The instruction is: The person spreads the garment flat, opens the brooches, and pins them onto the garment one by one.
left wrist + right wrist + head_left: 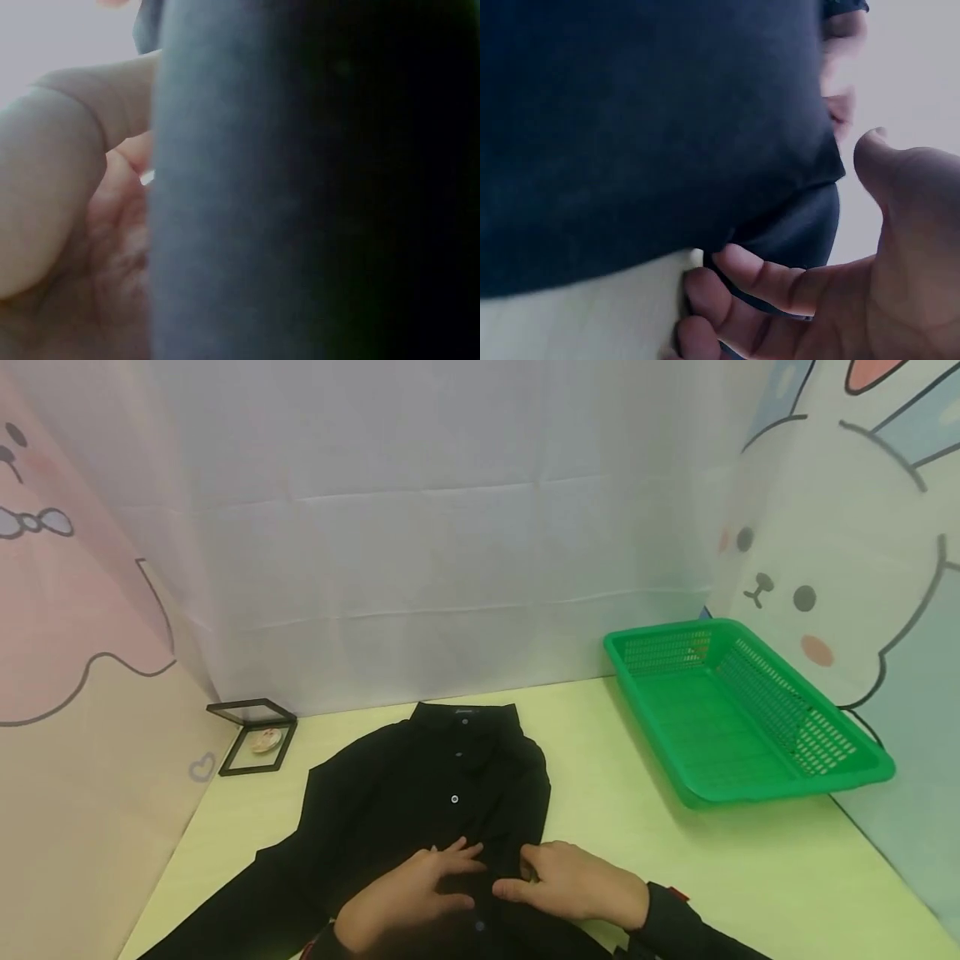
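Note:
A black button-up shirt point(397, 793) lies on the table, collar at the far end, its left sleeve area spread toward the lower left. My left hand point(408, 893) rests over the shirt's lower front with its fingers extended. At the shirt's right edge, my right hand point(573, 881) holds the cloth with curled fingers. In the right wrist view those fingers point(757, 277) bend against black fabric point(795, 225), while the thumb stands apart. A dark sleeve covers much of the left wrist view, so only part of the left hand point(67, 180) shows there.
A green plastic basket point(705, 710) stands at the right rear. At the left rear, a small black-framed case point(255, 739) with its lid raised holds a pale round item. White curtains point(450, 552) and printed cloth walls surround the pale yellow tabletop point(585, 760).

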A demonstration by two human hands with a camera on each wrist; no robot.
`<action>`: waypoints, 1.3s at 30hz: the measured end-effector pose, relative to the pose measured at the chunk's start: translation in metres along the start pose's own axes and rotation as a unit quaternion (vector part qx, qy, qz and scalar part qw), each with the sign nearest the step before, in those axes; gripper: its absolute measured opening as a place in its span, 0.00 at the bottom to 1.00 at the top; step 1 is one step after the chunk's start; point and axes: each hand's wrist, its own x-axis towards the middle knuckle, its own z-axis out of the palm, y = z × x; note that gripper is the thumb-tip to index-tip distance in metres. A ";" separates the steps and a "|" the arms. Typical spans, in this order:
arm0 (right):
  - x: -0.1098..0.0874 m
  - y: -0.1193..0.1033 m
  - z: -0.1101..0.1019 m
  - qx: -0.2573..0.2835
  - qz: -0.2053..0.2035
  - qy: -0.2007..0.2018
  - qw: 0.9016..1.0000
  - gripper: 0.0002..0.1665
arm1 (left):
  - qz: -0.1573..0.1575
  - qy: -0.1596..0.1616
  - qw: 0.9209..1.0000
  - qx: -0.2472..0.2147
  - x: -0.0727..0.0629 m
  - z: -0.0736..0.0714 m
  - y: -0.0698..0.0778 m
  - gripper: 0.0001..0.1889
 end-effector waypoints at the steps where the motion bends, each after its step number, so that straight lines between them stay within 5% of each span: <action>1: 0.001 -0.001 0.000 -0.001 0.006 0.002 1.000 0.29 | 0.002 0.001 1.000 -0.002 0.001 0.000 0.000 0.22; 5: 0.002 0.001 0.000 0.008 0.017 0.009 1.000 0.30 | -0.017 -0.002 1.000 0.011 0.001 0.003 0.005 0.24; 14: -0.003 0.006 0.001 0.039 0.005 -0.019 0.999 0.21 | -0.086 -0.017 0.987 0.134 0.002 0.024 0.022 0.31; 19: -0.003 0.004 0.007 0.143 0.006 -0.006 0.990 0.35 | -0.050 -0.035 0.991 0.119 0.011 0.042 -0.001 0.23; 23: -0.002 0.001 0.010 0.164 -0.019 -0.010 0.986 0.46 | -0.013 -0.047 0.993 0.112 0.018 0.056 -0.019 0.20; 32: -0.003 0.006 0.004 0.097 -0.030 -0.018 0.995 0.20 | -0.016 -0.054 0.989 0.138 0.014 0.054 -0.004 0.28; 39: -0.007 0.014 -0.004 0.071 -0.051 -0.021 0.996 0.12 | -0.014 -0.042 0.987 0.151 0.011 0.058 -0.006 0.29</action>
